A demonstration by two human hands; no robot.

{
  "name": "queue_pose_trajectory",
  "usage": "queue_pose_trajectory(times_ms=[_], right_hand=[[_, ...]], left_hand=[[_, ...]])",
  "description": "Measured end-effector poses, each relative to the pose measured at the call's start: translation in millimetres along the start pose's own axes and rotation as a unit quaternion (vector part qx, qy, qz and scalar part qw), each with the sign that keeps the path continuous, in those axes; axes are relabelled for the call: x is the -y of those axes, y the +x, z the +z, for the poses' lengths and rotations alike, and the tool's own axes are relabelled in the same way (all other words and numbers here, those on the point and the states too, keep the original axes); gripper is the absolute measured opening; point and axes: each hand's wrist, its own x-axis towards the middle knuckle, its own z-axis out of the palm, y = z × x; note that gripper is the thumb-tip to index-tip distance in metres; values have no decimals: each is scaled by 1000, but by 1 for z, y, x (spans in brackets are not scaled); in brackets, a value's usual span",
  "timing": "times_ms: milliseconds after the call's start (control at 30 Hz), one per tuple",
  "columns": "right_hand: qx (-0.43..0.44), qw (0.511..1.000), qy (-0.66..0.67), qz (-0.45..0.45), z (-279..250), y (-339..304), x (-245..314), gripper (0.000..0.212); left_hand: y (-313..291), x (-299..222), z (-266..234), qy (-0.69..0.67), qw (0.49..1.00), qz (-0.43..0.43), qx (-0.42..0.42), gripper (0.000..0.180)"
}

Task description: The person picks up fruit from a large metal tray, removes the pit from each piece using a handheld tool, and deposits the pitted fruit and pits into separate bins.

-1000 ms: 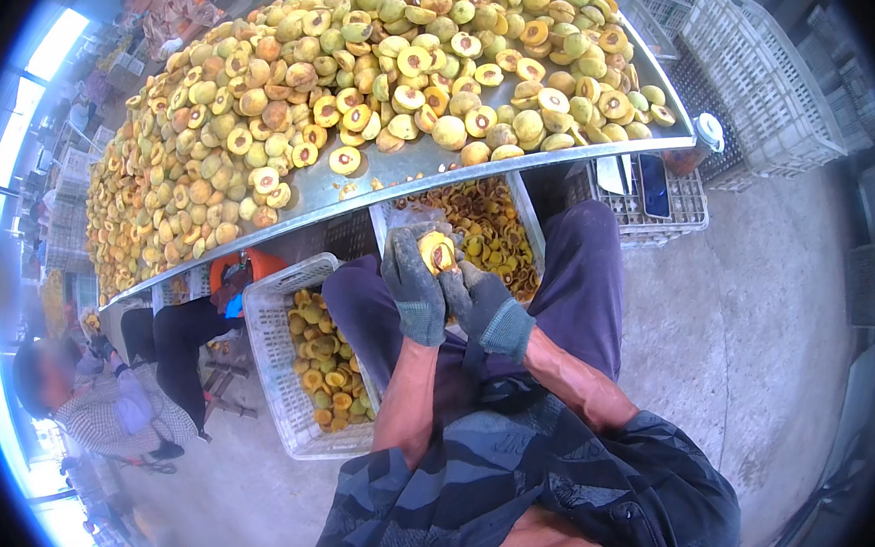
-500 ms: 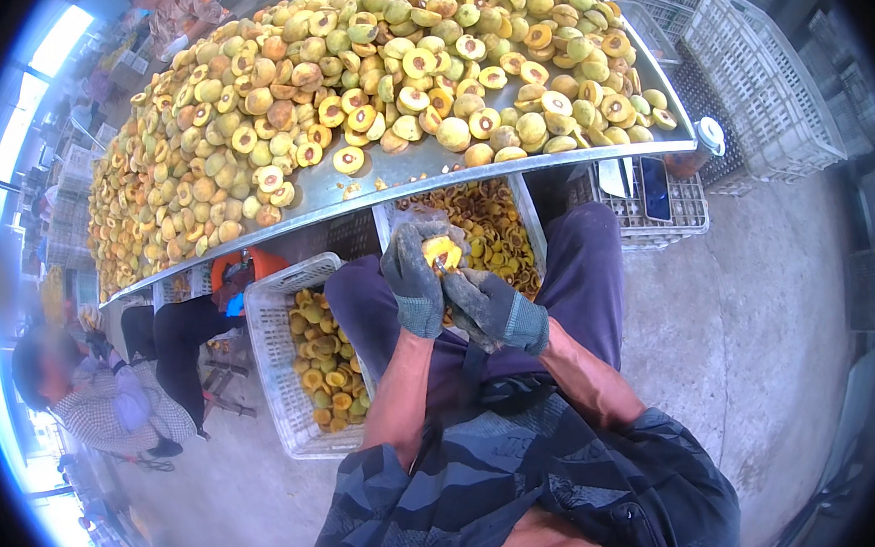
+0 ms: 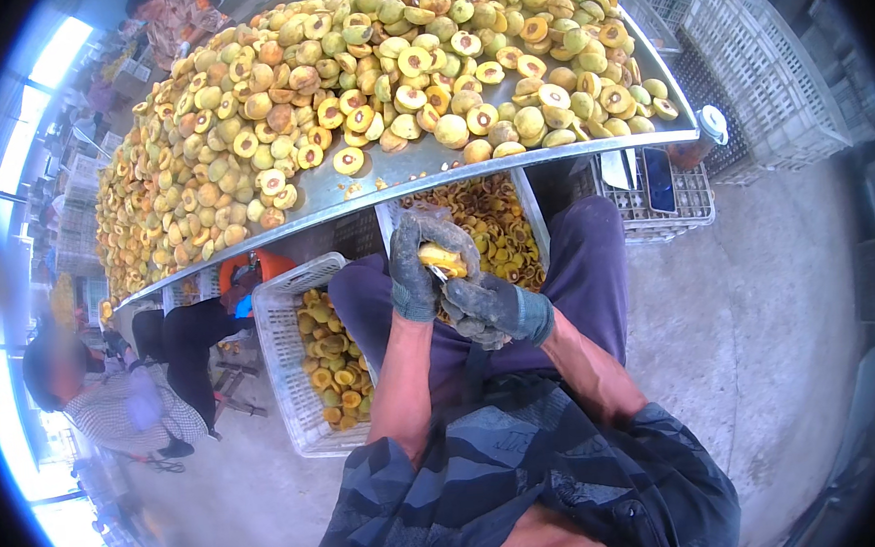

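Note:
My left hand, in a dark grey work glove, is closed around a yellow peach half whose cut flesh faces up. Just below it, my right hand, gloved alike, has its fingers curled against the fruit's lower edge. A thin metal glint shows between the right fingers and the flesh. It looks like the tip of a small tool, but its handle is hidden in the glove. Both hands are over my lap, above a white crate of peach scraps.
A metal table ahead is heaped with halved peaches. Left of my knee stands a white crate holding more halves. A phone lies on an upturned crate at right, near a lidded jar. Another person sits at left.
The peach half has tilted in my left hand, so its cut face shows less. My right hand has shifted slightly right, and the metal glint now shows at the fruit's edge.

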Motion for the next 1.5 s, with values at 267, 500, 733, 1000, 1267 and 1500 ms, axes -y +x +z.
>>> queue_pose_trajectory(times_ms=[267, 500, 733, 1000, 1267, 1500], right_hand=[[91, 993, 70, 37, -5, 2, -5, 36], [188, 956, 217, 67, -20, 15, -14, 45], [63, 966, 250, -32, -54, 33, -40, 50], [34, 959, 279, -41, -65, 39, -37, 55], [-42, 965, 257, -36, -85, 49, -53, 58], [-101, 984, 141, -32, -82, 45, -49, 54]], left_hand=[[1, 9, -23, -121, 989, -80, 0, 51], [12, 10, -26, -44, 998, -47, 21, 46], [-10, -28, -64, 271, 912, 173, -255, 38], [-53, -133, -195, 829, 471, 61, -295, 33], [115, -76, -217, 810, 537, 84, -221, 59], [223, -29, -223, 792, 537, -150, -250, 61]])
